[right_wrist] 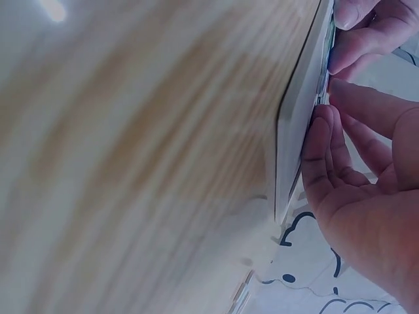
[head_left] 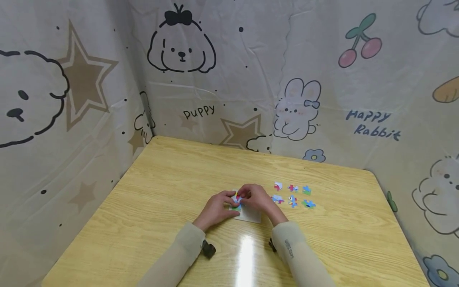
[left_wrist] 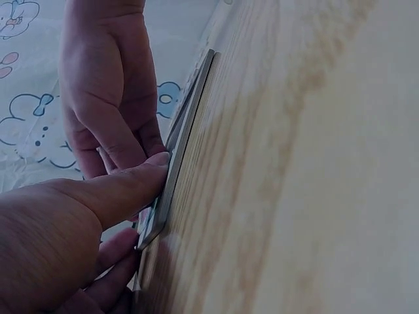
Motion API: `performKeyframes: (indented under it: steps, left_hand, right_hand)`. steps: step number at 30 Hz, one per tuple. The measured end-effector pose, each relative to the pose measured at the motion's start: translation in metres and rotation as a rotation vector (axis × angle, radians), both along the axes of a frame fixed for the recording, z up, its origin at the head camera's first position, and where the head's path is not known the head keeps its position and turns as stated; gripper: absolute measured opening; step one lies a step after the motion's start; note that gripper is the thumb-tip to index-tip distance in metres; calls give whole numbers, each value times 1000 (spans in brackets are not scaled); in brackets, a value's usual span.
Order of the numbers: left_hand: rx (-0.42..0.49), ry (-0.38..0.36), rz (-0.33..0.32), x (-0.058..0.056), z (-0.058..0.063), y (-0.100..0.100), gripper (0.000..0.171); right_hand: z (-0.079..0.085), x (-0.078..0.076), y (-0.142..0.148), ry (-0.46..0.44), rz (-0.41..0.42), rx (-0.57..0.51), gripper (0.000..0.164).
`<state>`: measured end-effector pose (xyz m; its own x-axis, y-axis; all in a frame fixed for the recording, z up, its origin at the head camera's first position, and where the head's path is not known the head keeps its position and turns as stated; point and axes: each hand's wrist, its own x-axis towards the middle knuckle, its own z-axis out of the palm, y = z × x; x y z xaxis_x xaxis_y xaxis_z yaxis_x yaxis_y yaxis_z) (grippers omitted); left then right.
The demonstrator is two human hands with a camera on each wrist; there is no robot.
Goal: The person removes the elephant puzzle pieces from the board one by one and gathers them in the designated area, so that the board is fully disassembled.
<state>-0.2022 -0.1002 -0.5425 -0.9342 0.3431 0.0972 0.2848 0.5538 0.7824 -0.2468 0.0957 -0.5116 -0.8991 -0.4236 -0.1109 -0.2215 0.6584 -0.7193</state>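
A thin, pale puzzle board [head_left: 252, 217] lies flat on the table, with a few colourful pieces fitted along its left part. My left hand [head_left: 215, 209] holds the board at its left side; the thumb lies along the near edge and the other fingers reach over the fitted pieces. From the right, my right hand [head_left: 255, 197] bends down over the board's far part. Its thumb and fingertips pinch a small red-and-yellow jigsaw piece [head_left: 237, 195], mostly covered by the fingers. In the right wrist view the board [right_wrist: 294, 124] appears edge-on, its picture side hardly visible.
Right of the board, loose jigsaw pieces lie in two rows, among them a red-and-white piece [head_left: 277, 185], a green-and-blue piece [head_left: 306, 189] and a blue piece [head_left: 292, 201]. The wooden table [head_left: 172, 179] meets a printed cloth [head_left: 229, 91] behind.
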Motion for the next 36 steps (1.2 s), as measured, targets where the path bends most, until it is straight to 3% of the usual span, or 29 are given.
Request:
performKeyframes:
  steps: [36]
  left_hand:
    - [-26, -22, 3, -1, -2, 0, 23]
  right_hand:
    - [3, -1, 3, 106, -21, 22, 13]
